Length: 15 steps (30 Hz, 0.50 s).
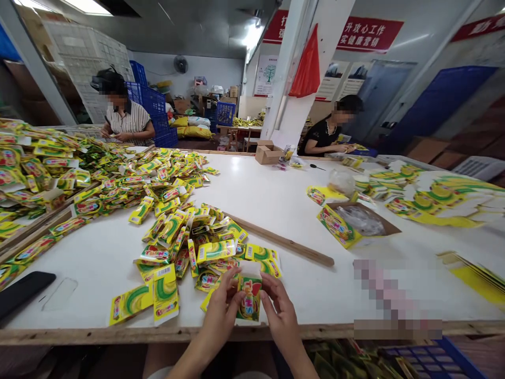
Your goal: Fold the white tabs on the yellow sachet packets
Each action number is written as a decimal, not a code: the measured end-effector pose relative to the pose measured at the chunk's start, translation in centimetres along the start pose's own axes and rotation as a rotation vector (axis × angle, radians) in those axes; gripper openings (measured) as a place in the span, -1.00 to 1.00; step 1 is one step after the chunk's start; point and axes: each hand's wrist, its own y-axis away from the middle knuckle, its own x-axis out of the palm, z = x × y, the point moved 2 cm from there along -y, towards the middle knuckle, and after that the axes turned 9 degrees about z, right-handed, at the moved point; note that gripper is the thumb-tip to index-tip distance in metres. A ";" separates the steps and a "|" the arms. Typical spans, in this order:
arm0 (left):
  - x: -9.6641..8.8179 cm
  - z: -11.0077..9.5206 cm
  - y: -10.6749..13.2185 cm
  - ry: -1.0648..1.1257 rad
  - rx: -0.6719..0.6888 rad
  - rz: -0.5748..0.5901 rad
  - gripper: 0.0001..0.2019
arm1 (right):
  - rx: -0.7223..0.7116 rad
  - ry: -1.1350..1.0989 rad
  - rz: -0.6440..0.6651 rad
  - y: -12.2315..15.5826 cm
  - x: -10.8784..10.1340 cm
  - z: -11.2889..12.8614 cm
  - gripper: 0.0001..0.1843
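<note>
Left hand (223,309), right hand (281,309) grasped printed carton (249,299) by sides, six o'clock; judged light, crushable, best side-held.

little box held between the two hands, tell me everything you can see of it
The little box looks like thin printed card, mostly green and yellow, with a red patch and colourful lettering running along its length. A pale flap sticks out at its far end. The left grip and right grip hold its sides near the front edge of the white table. Whether anything is inside cannot be seen.
</note>
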 end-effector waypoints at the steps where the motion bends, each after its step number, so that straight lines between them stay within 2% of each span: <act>1: 0.4 0.3 -0.3 -0.017 -0.004 0.015 -0.60 | 0.007 0.002 0.012 0.0 -0.5 -0.3 -0.70; 6: 1.4 1.5 -0.3 -0.124 -0.037 0.101 -0.79 | 0.045 0.065 0.063 0.0 -1.3 -1.3 -0.79; 9: 1.1 1.7 -0.3 -0.175 -0.022 0.067 -0.85 | 0.059 0.052 0.045 -0.4 -0.8 -1.2 -0.79; 11: 0.8 1.8 -0.4 -0.153 -0.006 0.008 -0.83 | 0.061 0.014 0.026 -0.8 -0.3 -1.1 -0.77; 13: 0.6 1.9 -0.6 -0.061 0.005 -0.041 -0.73 | 0.066 -0.035 0.011 -1.1 0.1 -1.1 -0.75; 15: 0.4 2.0 -0.7 0.004 0.010 -0.039 -0.65 | 0.062 -0.064 0.002 -1.1 0.3 -1.1 -0.70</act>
